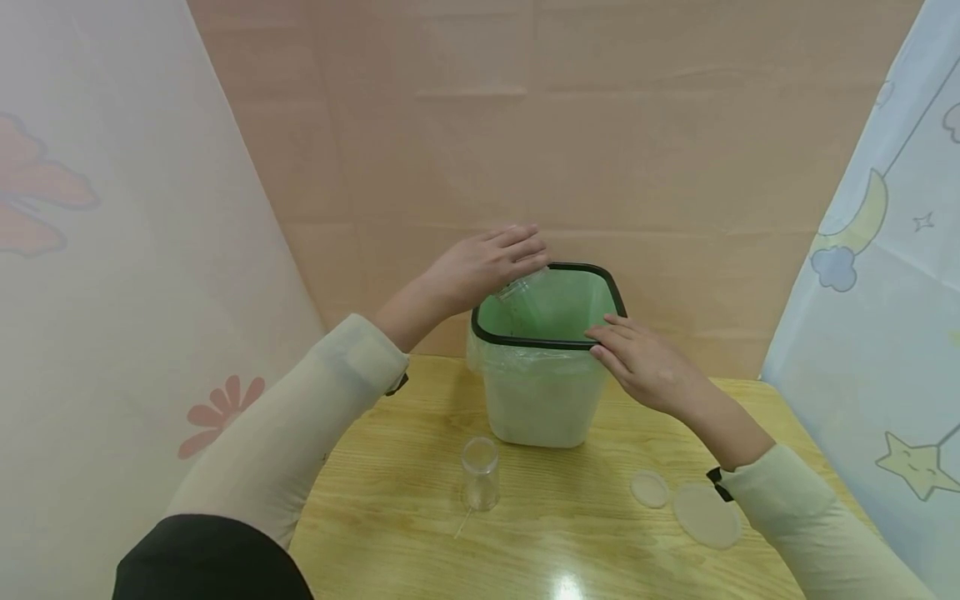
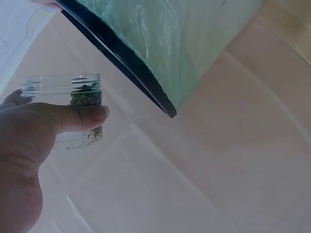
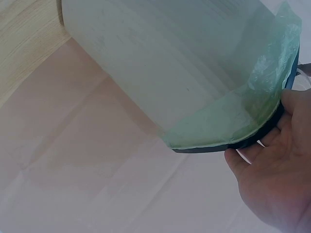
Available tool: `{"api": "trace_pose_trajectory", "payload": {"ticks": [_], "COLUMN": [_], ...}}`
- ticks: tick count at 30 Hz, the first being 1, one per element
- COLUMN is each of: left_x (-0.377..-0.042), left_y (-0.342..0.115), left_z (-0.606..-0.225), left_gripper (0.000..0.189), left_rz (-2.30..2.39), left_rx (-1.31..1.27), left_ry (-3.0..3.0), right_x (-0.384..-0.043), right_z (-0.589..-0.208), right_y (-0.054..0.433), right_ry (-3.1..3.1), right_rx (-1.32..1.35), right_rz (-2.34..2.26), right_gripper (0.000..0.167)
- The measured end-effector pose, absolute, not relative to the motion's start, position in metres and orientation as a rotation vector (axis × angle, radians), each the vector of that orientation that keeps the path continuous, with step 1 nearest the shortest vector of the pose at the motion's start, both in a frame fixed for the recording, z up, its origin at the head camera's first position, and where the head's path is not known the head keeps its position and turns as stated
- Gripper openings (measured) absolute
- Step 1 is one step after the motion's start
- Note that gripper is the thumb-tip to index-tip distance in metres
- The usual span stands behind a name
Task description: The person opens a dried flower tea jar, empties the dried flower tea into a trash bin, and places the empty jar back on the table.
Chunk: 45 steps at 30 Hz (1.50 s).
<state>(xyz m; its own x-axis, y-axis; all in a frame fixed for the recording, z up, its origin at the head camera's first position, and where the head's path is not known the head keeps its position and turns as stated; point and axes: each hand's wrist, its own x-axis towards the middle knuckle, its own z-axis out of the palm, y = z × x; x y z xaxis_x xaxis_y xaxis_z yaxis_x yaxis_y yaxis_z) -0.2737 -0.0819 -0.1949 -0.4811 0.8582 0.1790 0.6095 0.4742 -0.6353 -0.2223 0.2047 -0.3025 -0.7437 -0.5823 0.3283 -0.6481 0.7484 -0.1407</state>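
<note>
My left hand grips a clear jar over the back left of a trash bin. Dark green, dried-looking flakes cling along one side inside the jar, whose threaded mouth has no lid on it. The bin stands upright, with a dark rim and a thin green liner bag folded over its edge. At the front right corner, my right hand pinches that rim, thumb outside and fingers over the edge. How deep the flakes lie within the bin cannot be seen.
A second clear jar stands on the wooden table in front of the bin, a thin pale stick beside it. Two round translucent discs lie at the right, near my right forearm. Cloth walls enclose the back and both sides.
</note>
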Motion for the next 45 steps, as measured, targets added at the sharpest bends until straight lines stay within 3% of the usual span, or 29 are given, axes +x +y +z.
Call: {"api": "trace_pose_trajectory", "payload": {"ticks": [45], "left_x": [-0.2729], "left_y": [-0.0762], "left_z": [-0.1948], "left_gripper": [0.072], "left_rz": [1.149], "left_rx": [-1.226], "left_ry": [-1.954], "right_x": [-0.2200], "right_z": [-0.3003], "right_y": [0.2049], "right_ry": [-2.719], "right_rx": [0.941], "right_rz": [0.362], "right_gripper": [0.038]}}
